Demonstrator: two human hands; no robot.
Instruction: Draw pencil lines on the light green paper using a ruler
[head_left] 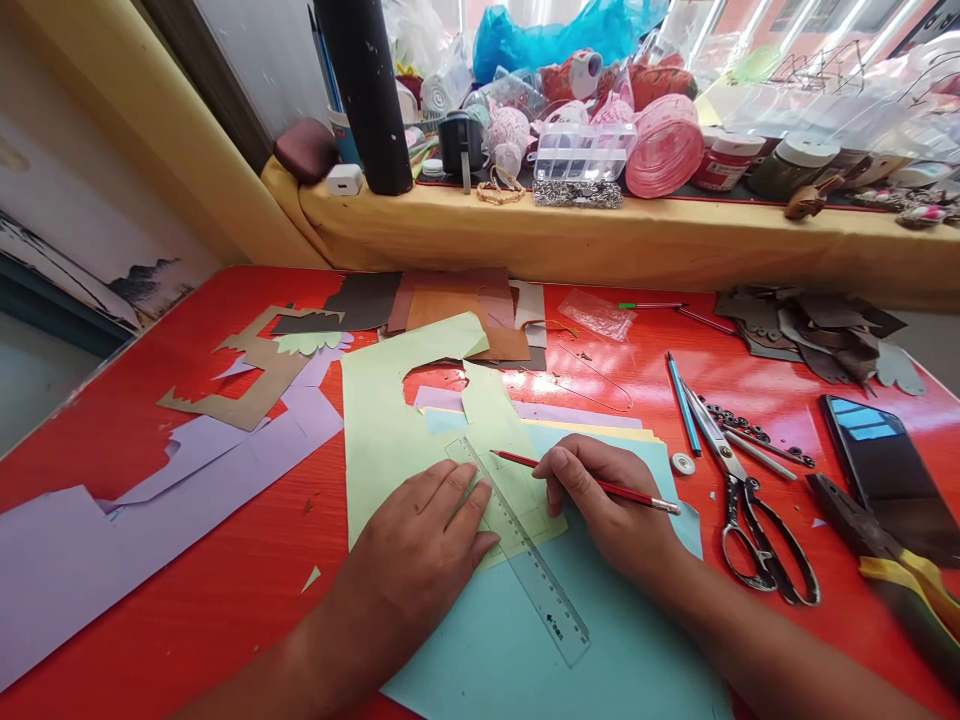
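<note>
My left hand (pixel 420 530) lies flat, fingers stretched out, over the upper part of a clear plastic ruler (pixel 536 575) and the light green paper (pixel 382 420) beneath it. The ruler slants down to the right, its lower end over a light blue sheet (pixel 630 620). In my right hand (pixel 600 500) is a red pencil (pixel 630 492), pinched between thumb and fingers. Its tip points left, just above the ruler's upper right edge. A curved piece has been cut out of the green paper's upper part.
Scissors (pixel 739 500), a blue pen (pixel 684 405), pliers (pixel 892 550) and a phone (pixel 896 470) lie to the right. Purple paper scraps (pixel 217 530) spread leftward. Brown sheets (pixel 450 305) and dark scraps (pixel 817 335) sit at the back, below a crowded windowsill (pixel 480 235).
</note>
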